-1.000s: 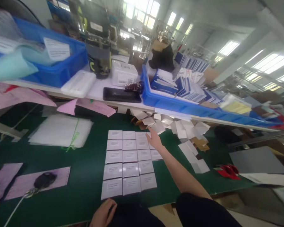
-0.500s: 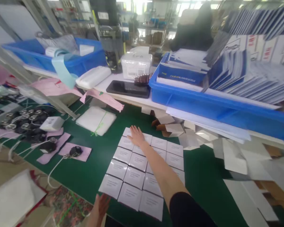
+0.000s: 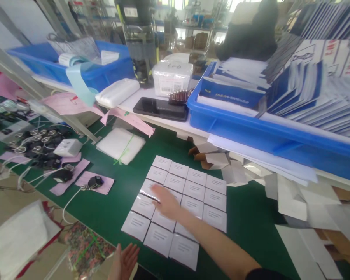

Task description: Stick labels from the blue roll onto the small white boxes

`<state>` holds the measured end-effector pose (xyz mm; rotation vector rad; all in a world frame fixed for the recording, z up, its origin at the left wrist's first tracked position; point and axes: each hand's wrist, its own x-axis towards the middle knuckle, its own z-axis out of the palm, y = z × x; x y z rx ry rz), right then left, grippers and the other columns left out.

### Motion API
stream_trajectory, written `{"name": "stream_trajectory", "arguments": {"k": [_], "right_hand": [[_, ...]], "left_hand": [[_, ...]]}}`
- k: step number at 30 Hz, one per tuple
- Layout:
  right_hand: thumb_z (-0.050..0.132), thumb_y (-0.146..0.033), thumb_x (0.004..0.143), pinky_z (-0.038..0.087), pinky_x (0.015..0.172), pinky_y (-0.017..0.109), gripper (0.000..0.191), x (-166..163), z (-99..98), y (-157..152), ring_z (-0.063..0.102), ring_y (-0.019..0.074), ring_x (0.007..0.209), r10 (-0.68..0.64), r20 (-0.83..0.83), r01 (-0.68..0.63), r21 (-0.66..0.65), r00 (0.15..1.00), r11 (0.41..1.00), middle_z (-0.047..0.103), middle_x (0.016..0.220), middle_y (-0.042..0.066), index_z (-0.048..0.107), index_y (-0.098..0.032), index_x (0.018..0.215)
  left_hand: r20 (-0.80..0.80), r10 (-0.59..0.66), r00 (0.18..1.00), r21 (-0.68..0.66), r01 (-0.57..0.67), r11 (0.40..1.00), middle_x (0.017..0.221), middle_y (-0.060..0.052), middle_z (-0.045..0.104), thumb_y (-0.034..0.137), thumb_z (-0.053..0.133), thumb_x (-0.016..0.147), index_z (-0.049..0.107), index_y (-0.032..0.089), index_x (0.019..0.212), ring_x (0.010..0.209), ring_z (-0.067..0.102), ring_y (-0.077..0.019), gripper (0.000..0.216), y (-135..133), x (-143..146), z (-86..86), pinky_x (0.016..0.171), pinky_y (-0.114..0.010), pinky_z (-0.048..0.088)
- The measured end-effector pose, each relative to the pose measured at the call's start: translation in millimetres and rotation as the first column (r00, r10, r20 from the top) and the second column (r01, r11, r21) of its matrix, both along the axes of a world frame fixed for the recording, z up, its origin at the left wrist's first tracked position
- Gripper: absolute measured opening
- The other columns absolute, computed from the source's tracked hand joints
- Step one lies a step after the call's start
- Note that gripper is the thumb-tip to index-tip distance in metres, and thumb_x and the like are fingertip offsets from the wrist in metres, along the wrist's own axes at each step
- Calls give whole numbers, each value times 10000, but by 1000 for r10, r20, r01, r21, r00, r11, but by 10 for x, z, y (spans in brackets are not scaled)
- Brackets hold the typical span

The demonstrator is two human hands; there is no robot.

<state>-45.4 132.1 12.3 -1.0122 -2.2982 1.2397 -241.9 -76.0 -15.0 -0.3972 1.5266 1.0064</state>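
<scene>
Several white printed cards or flat packets (image 3: 158, 238) lie in a tight grid on the green table; I cannot tell which of the two they are. Over the grid's left columns reaches my right hand (image 3: 167, 202), slightly blurred, its fingers outstretched toward a packet in the middle row. Whether it touches the surface is unclear. My left hand (image 3: 125, 259) is at the table's front edge, just below the grid's near-left corner. Its palm faces up and inward, fingers extended, nothing in it.
Behind the grid, a shelf carries a black phone (image 3: 161, 108) and a blue bin (image 3: 233, 124) of booklets. White folded cartons (image 3: 291, 196) pile up at right. Clear plastic sheets (image 3: 121, 144) and black devices with white cables (image 3: 41, 144) lie left.
My right hand has drawn back from the far-left corner to the grid's middle-left, uncovering the far packets. My left hand has turned its palm more upward. The view has shifted slightly.
</scene>
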Motion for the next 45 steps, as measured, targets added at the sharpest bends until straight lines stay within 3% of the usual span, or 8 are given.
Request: {"name": "stream_trajectory", "arguments": {"k": [6,15,24,28,33,37,40,45], "right_hand": [[548,-367,880,82,1229,617,714,699,-197,1148,136,323,1511,-374,127,356,142,919,924,284,1607,40,266,-269,1529],[478,-687,855,193,1255,432,883,395,-266,-1378,264,253,1485,464,-60,-464,10,884,886,326,1583,118,231,-186,1540],[354,-428,982,130,1251,511,675,1759,-149,771,154,305,1512,-362,368,274,270,857,923,187,1604,210,264,-9,1502],[425,-568,935,148,1258,476,793,1597,-208,-368,143,291,1515,69,295,-123,170,953,978,188,1616,175,250,-57,1517],[407,-588,942,231,1240,403,704,1424,-92,-1477,344,226,1442,503,48,-502,194,863,843,433,1528,122,364,-127,1473],[303,-435,1016,296,1209,427,514,1895,34,-510,375,224,1422,-80,104,54,232,991,971,476,1501,89,459,-138,1406],[323,-344,1017,263,1208,541,474,2388,25,343,310,269,1460,-435,171,372,305,884,877,433,1532,73,383,-170,1454],[410,-471,972,200,1244,517,665,2615,-200,-56,197,302,1498,-251,270,170,290,929,942,260,1606,148,285,-97,1507]], "left_hand": [[118,-46,992,18,44,999,1469,-246,463,538,415,954,298,72,1522,1292,529,-309,744,-66,633,-20,1178,-435,346],[100,12,995,107,-23,994,1315,-226,618,534,270,989,354,-4,1477,1242,588,-271,731,-97,804,253,1123,-390,419],[210,-112,971,12,112,994,1497,-250,421,561,368,963,228,34,1535,1252,571,-309,790,-192,1421,163,1184,-412,328],[155,-76,985,13,75,997,1442,-256,490,540,413,958,219,80,1549,1178,629,-304,774,-145,1549,209,1149,-419,376],[82,-97,992,58,93,994,1393,-190,568,444,405,984,273,174,1545,1157,646,-280,637,-133,1579,238,1118,-425,416],[69,-151,986,22,150,989,1384,-250,553,456,439,971,263,54,1531,1187,623,-297,712,-122,1584,235,1116,-407,426],[49,-132,990,-8,132,991,1431,-250,506,434,464,965,240,116,1548,1217,598,-316,700,-104,1592,239,1106,-430,438],[65,-126,990,2,126,992,1416,-247,523,462,471,956,297,78,1522,1254,569,-319,705,-94,1605,269,1101,-422,452]]}}
